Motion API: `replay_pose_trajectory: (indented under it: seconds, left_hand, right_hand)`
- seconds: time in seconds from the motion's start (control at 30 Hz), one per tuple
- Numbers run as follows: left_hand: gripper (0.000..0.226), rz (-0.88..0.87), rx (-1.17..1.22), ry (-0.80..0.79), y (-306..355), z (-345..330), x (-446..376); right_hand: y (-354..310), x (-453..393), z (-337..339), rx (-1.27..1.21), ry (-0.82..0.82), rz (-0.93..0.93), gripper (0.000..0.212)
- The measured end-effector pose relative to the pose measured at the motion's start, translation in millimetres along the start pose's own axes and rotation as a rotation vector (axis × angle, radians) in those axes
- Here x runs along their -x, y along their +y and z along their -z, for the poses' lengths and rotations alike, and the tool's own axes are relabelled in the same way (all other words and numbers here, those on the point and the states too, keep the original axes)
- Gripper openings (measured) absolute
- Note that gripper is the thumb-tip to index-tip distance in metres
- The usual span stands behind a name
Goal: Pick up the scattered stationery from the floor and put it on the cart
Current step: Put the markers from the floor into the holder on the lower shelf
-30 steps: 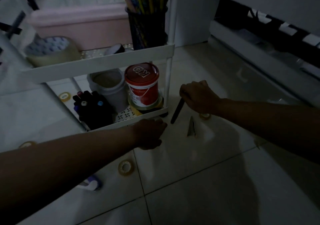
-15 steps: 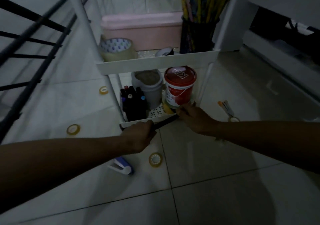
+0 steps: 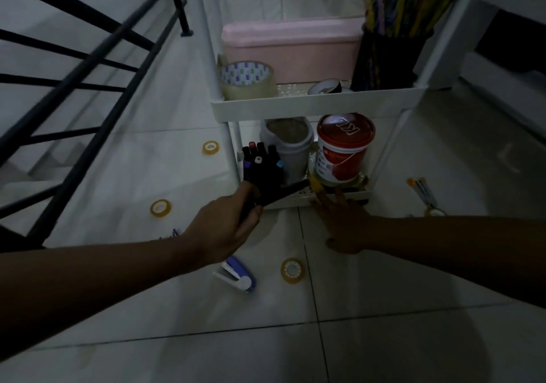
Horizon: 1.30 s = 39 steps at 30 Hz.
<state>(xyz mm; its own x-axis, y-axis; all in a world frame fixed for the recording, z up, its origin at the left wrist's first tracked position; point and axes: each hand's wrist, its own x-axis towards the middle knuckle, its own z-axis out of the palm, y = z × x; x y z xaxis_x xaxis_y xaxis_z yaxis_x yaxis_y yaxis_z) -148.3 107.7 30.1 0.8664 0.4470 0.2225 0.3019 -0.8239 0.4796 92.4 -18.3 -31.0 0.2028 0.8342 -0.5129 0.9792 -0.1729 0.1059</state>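
**Dark pen held low at the cart's bottom shelf**

The left hand (image 3: pixel 227 229) gripped one end of a slim black pen (image 3: pixel 283 195), its fingers (image 3: pixel 255 214) curled round the barrel with the thumb pressing on top. The pen slanted up toward two o'clock from that hand, its far end lying over the front lip of the bottom shelf (image 3: pixel 348 198) of the white cart (image 3: pixel 313 105), just beside the black marker set (image 3: pixel 263 167) and in front of the red-lidded tub (image 3: pixel 344 149). The right hand (image 3: pixel 342 220) was spread flat, fingers straight and lying against the shelf lip at three o'clock from the pen tip; whether it touched the pen could not be told in the dim light.

Judged by its look, the pen was light and rigid, with a smooth barrel that could roll or slip, so a hold near its middle or a firm pinch at the end should serve. It seemed in no way fragile.

Other stationery lay on the floor: a purple stapler (image 3: pixel 236 278) at six o'clock from the left hand, a tape roll (image 3: pixel 292 270) beside it, two more tape rolls (image 3: pixel 161 208) toward nine and eleven o'clock, and orange-tipped pens (image 3: pixel 422 190) well apart at three o'clock. These too looked light and easy to lift singly.
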Motion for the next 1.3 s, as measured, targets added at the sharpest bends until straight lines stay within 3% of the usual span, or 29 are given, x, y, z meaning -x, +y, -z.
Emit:
replay_pose_trajectory:
  seconds: [0.27,0.67,0.9,0.97,1.07,1.3]
  left_hand:
    - [0.017,-0.082,0.073,0.344,9,26,-29]
    - [0.012,-0.085,-0.024,0.423,17,32,-57]
    - [0.019,0.003,-0.142,0.400,11,27,-65]
    - [0.031,0.009,-0.153,0.384,13,28,-65]
    - [0.043,-0.051,-0.254,0.330,17,31,-68]
    - [0.034,-0.217,-0.399,0.219,16,33,-75]
  right_hand:
    - [3,-2,0,0.057,-0.017,-0.004,0.094]
    - [-6,1,15,0.069,-0.058,-0.022,0.089]
    - [-10,4,20,0.078,-0.064,-0.031,0.086]
    - [-10,5,20,0.085,-0.065,-0.033,0.086]
    - [-10,5,20,0.074,-0.068,-0.033,0.087]
    - [-10,1,17,0.089,-0.065,-0.037,0.089]
